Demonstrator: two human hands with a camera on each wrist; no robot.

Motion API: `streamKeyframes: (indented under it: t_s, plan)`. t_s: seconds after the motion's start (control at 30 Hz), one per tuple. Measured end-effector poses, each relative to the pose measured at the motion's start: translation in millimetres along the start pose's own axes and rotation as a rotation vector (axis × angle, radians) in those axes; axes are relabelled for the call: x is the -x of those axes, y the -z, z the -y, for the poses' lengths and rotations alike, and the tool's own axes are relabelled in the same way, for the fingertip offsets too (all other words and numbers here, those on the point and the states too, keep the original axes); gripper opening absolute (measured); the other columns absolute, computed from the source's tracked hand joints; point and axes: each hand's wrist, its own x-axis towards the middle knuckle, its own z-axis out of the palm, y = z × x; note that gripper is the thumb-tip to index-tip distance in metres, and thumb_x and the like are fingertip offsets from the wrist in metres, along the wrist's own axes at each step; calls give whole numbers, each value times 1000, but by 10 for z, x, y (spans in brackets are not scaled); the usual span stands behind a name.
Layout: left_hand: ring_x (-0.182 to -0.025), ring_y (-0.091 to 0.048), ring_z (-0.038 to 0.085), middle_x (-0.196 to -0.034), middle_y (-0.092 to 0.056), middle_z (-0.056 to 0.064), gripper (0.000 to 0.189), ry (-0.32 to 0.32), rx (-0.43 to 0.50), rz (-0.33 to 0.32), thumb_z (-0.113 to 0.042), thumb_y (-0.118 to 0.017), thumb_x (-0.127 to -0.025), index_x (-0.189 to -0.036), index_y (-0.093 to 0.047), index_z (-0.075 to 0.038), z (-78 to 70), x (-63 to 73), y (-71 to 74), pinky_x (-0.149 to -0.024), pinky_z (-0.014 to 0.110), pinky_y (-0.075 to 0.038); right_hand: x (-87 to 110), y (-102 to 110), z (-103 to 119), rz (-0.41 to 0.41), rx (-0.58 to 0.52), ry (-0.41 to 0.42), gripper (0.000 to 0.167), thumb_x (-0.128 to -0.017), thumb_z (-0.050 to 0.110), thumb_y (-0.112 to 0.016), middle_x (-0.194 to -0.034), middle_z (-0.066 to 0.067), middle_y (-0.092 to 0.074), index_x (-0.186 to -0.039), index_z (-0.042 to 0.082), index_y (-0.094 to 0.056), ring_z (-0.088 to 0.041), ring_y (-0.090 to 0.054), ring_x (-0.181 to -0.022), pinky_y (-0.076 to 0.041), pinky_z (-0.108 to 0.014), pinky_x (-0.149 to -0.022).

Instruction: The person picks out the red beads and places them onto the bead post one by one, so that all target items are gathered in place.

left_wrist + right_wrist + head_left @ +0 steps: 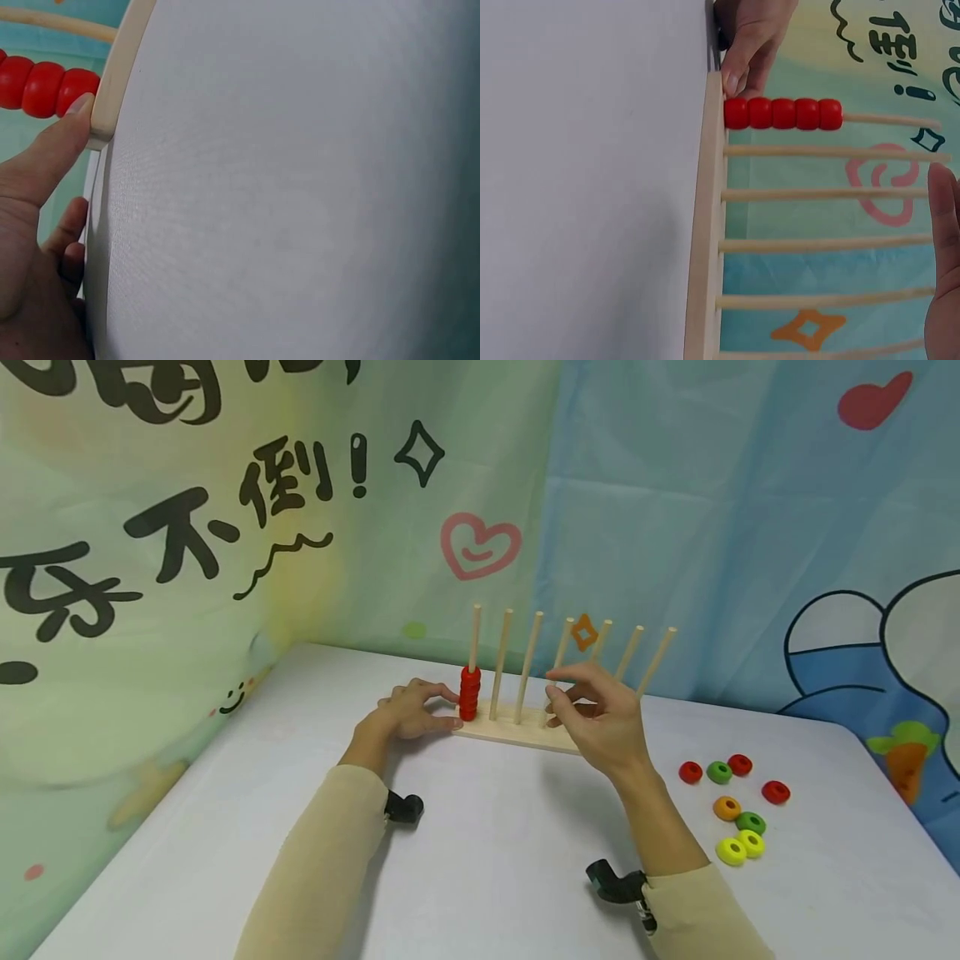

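Observation:
A pale wooden peg stand with several upright rods stands at the back of the table. Several red beads are stacked on its leftmost rod. My left hand holds the stand's left end, its thumb against the base beside the lowest bead in the left wrist view. In front of the middle rods, my right hand hovers with bent fingers, thumb and index tips slightly apart. No bead shows between them. Only part of this hand is seen at the right wrist view's edge; the other rods in view there are bare.
Loose beads lie on the white table to the right of my right arm: red, green, orange and yellow. A printed cloth hangs behind the table.

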Motion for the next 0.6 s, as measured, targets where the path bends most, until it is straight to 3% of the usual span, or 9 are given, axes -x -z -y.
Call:
streamKeyframes:
  t_s: [0.23, 0.43, 0.6]
  plan:
    - [-142, -33, 37, -159, -37, 5, 50, 13, 0, -2, -59, -72, -88, -134, -62, -43, 15, 40, 24, -108, 61, -32, 96, 154, -18, 10, 37, 5, 29, -83, -25, -66, -97, -19, -67, -107, -10, -69, -11, -71, -68, -60, -31, -56]
    - [-141, -33, 38, -160, -37, 6, 51, -8, 2, 2, -60, -71, -88, -135, -62, -43, 8, 32, 7, -107, 61, -32, 143, 344, 50, -2, 97, -4, 29, -81, -28, -65, -96, -23, -68, -106, -13, -68, -14, -70, -67, -60, -29, -59]
    - [-142, -33, 37, -160, -37, 5, 50, -1, 0, -2, -59, -71, -88, -134, -62, -43, 1, 7, 4, -107, 61, -32, 201, 538, -16, 0, 149, -43, 31, -82, -27, -66, -98, -17, -70, -107, -9, -70, -11, -70, -69, -60, -27, -60]
